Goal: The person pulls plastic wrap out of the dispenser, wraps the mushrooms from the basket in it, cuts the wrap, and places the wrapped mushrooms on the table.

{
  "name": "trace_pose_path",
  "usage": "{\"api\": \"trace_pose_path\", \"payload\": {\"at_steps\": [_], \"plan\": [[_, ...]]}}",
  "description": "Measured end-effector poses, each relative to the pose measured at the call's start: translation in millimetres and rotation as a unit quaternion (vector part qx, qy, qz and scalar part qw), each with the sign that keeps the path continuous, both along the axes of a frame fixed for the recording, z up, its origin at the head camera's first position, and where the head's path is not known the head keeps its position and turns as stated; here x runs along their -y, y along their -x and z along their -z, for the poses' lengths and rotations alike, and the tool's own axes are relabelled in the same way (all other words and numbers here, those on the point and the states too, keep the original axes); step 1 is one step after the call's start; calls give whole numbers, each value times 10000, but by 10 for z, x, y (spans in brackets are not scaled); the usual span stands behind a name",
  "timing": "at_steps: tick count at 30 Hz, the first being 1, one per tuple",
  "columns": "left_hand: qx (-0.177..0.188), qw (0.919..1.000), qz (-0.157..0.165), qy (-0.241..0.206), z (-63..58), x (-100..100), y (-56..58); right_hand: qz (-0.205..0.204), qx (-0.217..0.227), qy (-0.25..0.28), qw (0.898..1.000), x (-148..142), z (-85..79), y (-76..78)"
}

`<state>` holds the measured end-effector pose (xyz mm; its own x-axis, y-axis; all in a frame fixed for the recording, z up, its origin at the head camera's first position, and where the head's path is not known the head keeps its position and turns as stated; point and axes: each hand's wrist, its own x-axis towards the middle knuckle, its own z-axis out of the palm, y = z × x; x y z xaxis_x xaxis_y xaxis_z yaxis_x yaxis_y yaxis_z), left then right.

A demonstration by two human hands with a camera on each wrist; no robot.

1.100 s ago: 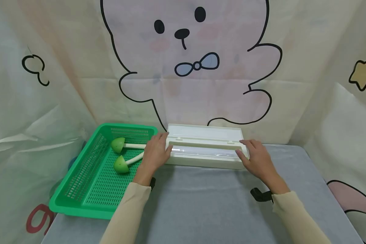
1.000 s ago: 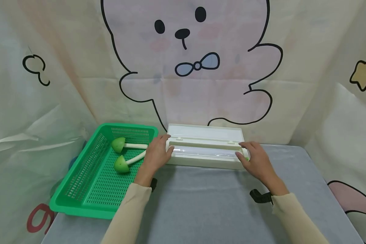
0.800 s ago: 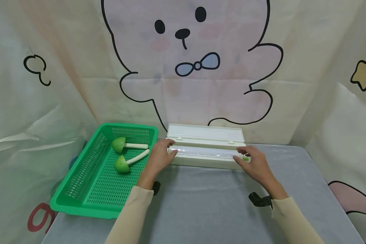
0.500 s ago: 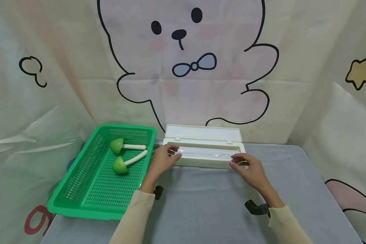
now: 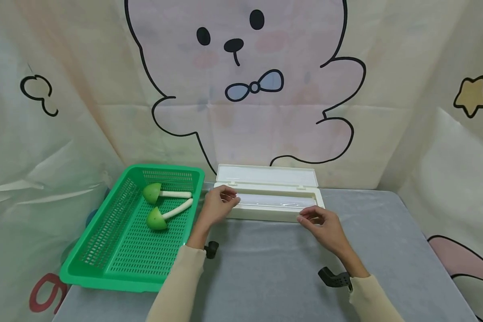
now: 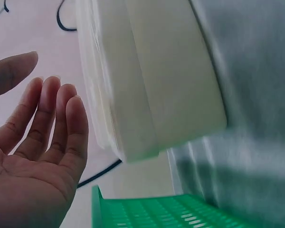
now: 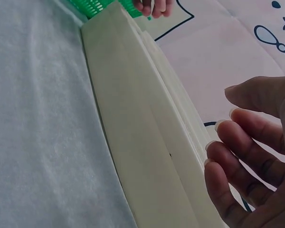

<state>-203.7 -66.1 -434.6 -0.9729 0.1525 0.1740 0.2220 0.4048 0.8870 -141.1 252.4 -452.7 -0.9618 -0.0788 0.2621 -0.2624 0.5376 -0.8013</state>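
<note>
A white cling film box (image 5: 265, 215) lies lengthwise at the back of the table, its lid (image 5: 267, 175) tipped back. Inside it a roll of clear film (image 5: 271, 201) stretches along the trough. My left hand (image 5: 216, 205) hovers over the box's left end with fingers loosely bent. Near the front right corner hangs my right hand (image 5: 326, 227), also loosely bent. In the left wrist view the left palm (image 6: 38, 152) holds nothing and is apart from the box. The right wrist view shows the right fingers (image 7: 242, 166) holding nothing beside the box's edge.
To the left stands a green perforated basket (image 5: 92, 282). In it lie two objects with green domed heads and white stems, one upper (image 5: 152, 193) and one lower (image 5: 156, 219). A grey cloth (image 5: 265, 268) covers the table; a printed curtain (image 5: 241, 120) hangs behind.
Both hands have come off the box's ends and drawn closer together. The right hand has moved left and nearer to me, while the left has shifted slightly right. The box stays put.
</note>
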Motion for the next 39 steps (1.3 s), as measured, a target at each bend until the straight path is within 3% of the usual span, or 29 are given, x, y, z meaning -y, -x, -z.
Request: {"api": "trace_pose_path", "payload": {"at_steps": [8,14,16,21,24,30,34,39], "plan": [[159,9944,-274,1006,24,107,264,18,128,-57,9999,-43,27,24],[154,9851,148,1705,53,141,330,-19,292,-77,9995,-34,36,24],[-70,9810,309,1916,71,150,357,-58,307,-77,9995,-28,33,21],[-119,9750,361,2191,56,122,405,-170,319,-99,9993,-19,19,30],[127,9745,230,2228,50,89,413,-190,254,-141,9994,-24,2,65],[133,9760,-98,2172,55,56,383,-3,-290,-615,9977,-70,-44,223],[208,9845,-447,1681,23,50,332,73,-685,-1282,9894,-144,-82,373],[342,9928,-845,778,34,50,287,-217,-458,-2089,9766,-221,-127,553]]}}
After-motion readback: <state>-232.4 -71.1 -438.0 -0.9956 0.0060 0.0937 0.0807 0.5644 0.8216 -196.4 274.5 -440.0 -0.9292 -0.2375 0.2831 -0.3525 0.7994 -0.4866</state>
